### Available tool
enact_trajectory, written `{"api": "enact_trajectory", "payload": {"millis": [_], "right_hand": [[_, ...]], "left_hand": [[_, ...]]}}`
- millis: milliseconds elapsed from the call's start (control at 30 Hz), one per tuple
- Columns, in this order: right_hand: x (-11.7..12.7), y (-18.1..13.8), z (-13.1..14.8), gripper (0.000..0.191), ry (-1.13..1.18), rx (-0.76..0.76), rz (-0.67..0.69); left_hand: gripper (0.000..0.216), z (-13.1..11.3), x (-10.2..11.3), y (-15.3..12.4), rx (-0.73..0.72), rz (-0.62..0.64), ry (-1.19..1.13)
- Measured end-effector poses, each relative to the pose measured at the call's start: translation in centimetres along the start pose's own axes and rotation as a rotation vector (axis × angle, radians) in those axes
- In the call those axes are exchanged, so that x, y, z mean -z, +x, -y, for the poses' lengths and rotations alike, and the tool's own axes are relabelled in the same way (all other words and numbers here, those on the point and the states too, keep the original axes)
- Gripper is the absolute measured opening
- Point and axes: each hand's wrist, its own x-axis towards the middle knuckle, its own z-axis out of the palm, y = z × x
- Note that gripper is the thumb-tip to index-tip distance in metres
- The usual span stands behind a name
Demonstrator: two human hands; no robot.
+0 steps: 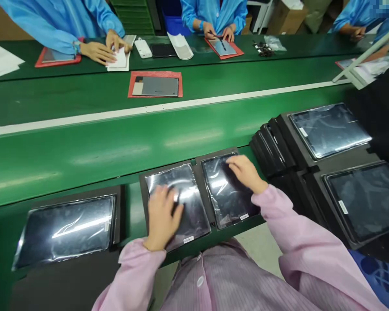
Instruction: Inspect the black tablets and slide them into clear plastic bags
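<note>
Two tablet-sized screens in clear film lie side by side on dark foam pads in front of me. My left hand (163, 218) is over the left screen (194, 211), its fingers spread and a little blurred. Above the upper part of the right screen (225, 190) is my right hand (245, 172), fingers loosely bent, nothing visible in them. Whether either hand touches the film, I cannot tell. Each of these screens has a small white label near its lower edge.
Another filmed screen (68, 229) lies on foam at left. At right, two screens (332, 129) rest on stacked black foam trays (274, 147). Beyond the green conveyor (116, 147), people in blue sleeves work at a bench. A display panel (158, 86) lies on a red sheet.
</note>
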Motion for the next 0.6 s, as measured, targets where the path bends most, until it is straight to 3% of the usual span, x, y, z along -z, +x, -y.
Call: {"api": "enact_trajectory", "payload": {"millis": [100,200,333,433,500,600], "right_hand": [[0.8,4.0,-4.2,0.023,-0.028,-0.084,-0.041],[0.2,5.5,-5.8,0.012,-0.016,-0.108,-0.005],[-0.3,4.7,-4.7,0.016,-0.009,-0.108,-0.020],[0.8,2.2,-2.6,0.017,0.011,-0.050,0.014],[2.2,-0.7,-1.2,0.015,0.066,0.039,0.104],[4.8,-6.1,0.2,0.020,0.341,0.274,0.393]], "left_hand": [[0.034,-4.9,-2.5,-2.3,-0.388,0.312,-0.012],[0.037,-7.7,-4.6,-3.3,-0.431,0.430,-0.004],[0.038,-8.1,-5.6,-2.9,-0.273,0.410,-0.036],[0.044,-7.7,-5.7,-2.4,-0.065,0.385,-0.176],[0.055,-7.7,-5.7,-2.2,0.134,0.335,-0.299],[0.060,-7.5,-5.4,-2.0,0.341,0.273,-0.475]]}}
